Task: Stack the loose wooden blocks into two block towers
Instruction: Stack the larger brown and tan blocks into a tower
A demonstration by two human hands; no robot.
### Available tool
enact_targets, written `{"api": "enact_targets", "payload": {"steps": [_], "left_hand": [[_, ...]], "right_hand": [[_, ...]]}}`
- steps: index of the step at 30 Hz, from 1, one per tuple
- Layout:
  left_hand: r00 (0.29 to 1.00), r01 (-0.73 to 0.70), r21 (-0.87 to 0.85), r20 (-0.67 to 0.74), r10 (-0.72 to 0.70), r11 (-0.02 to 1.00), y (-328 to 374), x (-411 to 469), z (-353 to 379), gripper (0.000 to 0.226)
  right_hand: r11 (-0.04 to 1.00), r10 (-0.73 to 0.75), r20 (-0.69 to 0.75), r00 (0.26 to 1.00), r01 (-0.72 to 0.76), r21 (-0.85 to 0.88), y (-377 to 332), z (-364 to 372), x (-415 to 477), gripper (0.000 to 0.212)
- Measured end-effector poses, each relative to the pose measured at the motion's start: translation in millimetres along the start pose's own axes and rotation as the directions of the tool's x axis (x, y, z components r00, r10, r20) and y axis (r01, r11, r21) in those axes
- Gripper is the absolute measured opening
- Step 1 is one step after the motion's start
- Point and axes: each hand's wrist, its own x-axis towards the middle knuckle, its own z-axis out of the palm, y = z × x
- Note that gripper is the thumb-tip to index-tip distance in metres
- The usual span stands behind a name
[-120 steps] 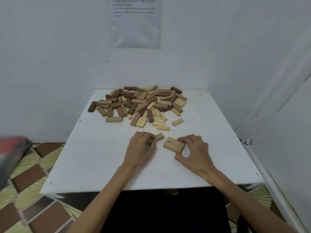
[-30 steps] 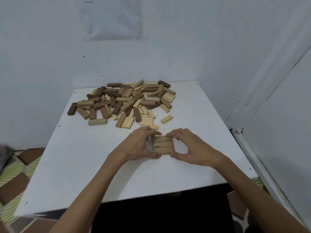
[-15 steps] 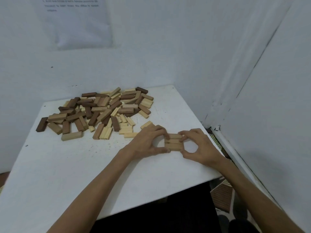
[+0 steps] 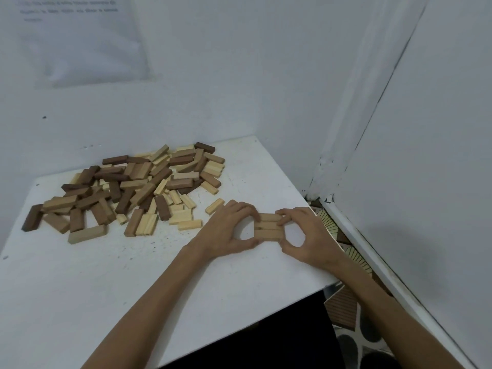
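three tan blocks (image 4: 269,227) lie flush — left hand (image 4: 229,230) and right hand (image 4: 306,235) fingers pinching their ends.

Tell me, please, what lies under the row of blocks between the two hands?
The row of blocks lies flat on the white table, one layer, nothing else showing beneath. The left hand and right hand pinch its ends, covering them and the tabletop there.

The table (image 4: 106,288) is matt white, scuffed with dark specks. The blocks (image 4: 138,187) heaped on it are bare matt wood, pale to dark brown.
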Motion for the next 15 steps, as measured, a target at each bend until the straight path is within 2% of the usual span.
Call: {"api": "enact_targets", "payload": {"steps": [10, 15], "left_hand": [[1.000, 0.022, -0.005, 0.000, -0.022, 1.000, 1.6, -0.4, -1.2, 0.045], [0.992, 0.126, -0.046, 0.012, -0.125, 0.991, 6.0, -2.8, -6.1, 0.066]], "right_hand": [[1.000, -0.008, 0.013, 1.000, 0.008, -0.004, 1.9, 0.3, -1.9, 0.040], [0.999, 0.033, 0.036, 0.999, -0.033, -0.006, -0.7, 0.7, -3.8, 0.056]]}}
